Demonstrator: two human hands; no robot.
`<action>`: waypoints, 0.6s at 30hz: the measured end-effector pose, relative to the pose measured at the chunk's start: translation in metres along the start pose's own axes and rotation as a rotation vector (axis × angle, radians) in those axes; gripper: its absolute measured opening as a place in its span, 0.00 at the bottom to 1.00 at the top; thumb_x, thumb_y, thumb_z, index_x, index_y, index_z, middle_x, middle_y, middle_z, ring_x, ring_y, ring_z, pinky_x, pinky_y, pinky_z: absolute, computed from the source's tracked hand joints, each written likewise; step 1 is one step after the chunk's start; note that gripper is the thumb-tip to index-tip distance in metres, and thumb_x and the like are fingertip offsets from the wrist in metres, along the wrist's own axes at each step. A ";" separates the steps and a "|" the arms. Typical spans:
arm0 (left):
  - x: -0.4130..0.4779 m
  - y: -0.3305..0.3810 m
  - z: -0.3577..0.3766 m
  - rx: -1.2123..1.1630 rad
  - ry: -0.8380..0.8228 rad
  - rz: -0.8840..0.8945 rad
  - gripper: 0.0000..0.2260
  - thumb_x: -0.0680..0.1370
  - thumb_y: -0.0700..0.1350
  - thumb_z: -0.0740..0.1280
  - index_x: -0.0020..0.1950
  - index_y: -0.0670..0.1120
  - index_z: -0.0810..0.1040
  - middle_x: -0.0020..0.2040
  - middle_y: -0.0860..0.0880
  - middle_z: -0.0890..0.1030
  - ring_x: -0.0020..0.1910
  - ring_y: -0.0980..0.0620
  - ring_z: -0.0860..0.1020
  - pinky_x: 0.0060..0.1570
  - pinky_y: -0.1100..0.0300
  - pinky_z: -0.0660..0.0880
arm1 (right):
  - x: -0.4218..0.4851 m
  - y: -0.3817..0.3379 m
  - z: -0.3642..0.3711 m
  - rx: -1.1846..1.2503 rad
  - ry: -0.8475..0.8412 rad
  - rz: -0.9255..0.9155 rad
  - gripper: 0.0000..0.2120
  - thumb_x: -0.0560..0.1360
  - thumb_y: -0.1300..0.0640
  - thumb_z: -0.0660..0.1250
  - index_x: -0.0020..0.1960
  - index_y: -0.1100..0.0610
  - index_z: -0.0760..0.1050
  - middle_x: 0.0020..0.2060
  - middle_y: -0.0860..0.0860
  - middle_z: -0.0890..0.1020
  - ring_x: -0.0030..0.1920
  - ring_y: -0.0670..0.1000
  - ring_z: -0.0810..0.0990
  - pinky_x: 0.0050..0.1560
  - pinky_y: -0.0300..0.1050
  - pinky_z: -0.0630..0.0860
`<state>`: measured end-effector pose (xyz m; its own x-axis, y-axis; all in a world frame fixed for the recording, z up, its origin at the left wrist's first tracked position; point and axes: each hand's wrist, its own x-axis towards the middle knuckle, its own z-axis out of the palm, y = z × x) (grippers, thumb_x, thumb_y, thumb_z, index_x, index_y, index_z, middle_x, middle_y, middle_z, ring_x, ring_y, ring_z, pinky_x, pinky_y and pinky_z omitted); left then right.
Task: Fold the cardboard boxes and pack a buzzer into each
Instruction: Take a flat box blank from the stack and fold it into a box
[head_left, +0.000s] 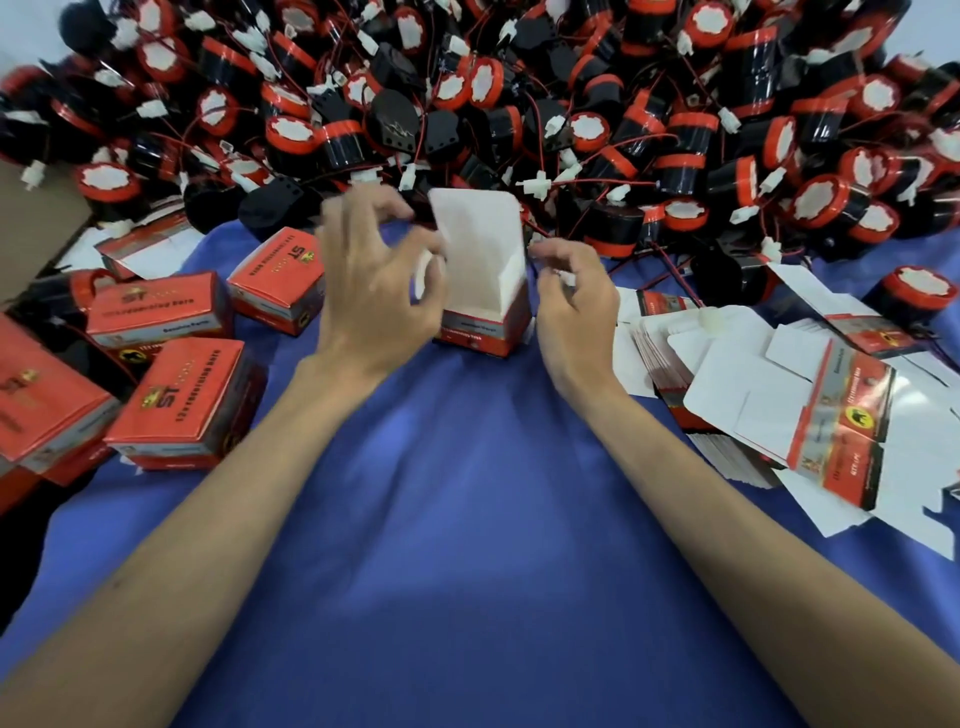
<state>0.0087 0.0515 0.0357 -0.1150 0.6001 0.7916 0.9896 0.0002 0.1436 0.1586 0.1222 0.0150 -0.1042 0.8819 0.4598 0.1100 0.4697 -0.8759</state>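
Left hand (374, 291): left of the box, fingers curled and spread in a claw, thumb and forefinger close to the box's small left flap (426, 270). It is blurred, so I cannot tell whether it pinches the flap or only touches it.
Right hand (571, 306): against the box's right side, fingers curled narrow, pinching a bit of white flap at that edge.
Box (480, 335): stands upright on the cloth between the two hands, top open, white inside, red printed front facing near.
Lid flap (478, 234): white, stands up from the box's far edge and tilts slightly toward the pile.
Cloth (467, 545): blue, wrinkled, covers the near and middle table under both forearms.
Closed boxes (182, 400): several red ones lie at different angles to the left, some touching each other.
Flat blanks (779, 410): a loose stack of unfolded boxes on the right, white sides mostly up, fanned and overlapping.
Buzzers (467, 104): a big heap across the far side, black bodies with red rims, white centres, red wires and white plugs, reaching to just behind the lid flap.
Single buzzer (914, 291): stands by itself at the far right, beside the blanks.
Carton (31, 223): brown, at the far left edge, partly out of view.
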 end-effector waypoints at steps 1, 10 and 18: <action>-0.004 0.003 0.000 -0.053 0.048 0.128 0.05 0.71 0.36 0.65 0.38 0.40 0.80 0.45 0.40 0.78 0.46 0.40 0.74 0.49 0.49 0.67 | 0.005 -0.002 0.003 0.004 0.044 0.014 0.12 0.74 0.70 0.58 0.52 0.63 0.78 0.49 0.53 0.80 0.50 0.47 0.76 0.51 0.31 0.70; 0.007 0.027 -0.002 0.153 -0.576 0.191 0.26 0.69 0.57 0.49 0.46 0.48 0.84 0.43 0.49 0.84 0.49 0.44 0.77 0.57 0.56 0.68 | 0.072 0.014 0.007 -0.660 -0.090 -0.010 0.22 0.74 0.65 0.61 0.67 0.62 0.70 0.68 0.58 0.69 0.68 0.58 0.64 0.62 0.39 0.60; 0.000 0.027 0.005 0.269 -0.624 0.308 0.19 0.76 0.51 0.61 0.66 0.49 0.76 0.55 0.48 0.82 0.65 0.45 0.72 0.72 0.53 0.30 | 0.073 0.032 0.006 -0.937 0.030 0.178 0.24 0.73 0.49 0.67 0.67 0.49 0.69 0.75 0.55 0.58 0.74 0.57 0.55 0.65 0.60 0.57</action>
<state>0.0364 0.0558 0.0364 0.1617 0.9471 0.2772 0.9653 -0.0934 -0.2440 0.1486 0.2012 0.0194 0.0144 0.9380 0.3463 0.8701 0.1589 -0.4666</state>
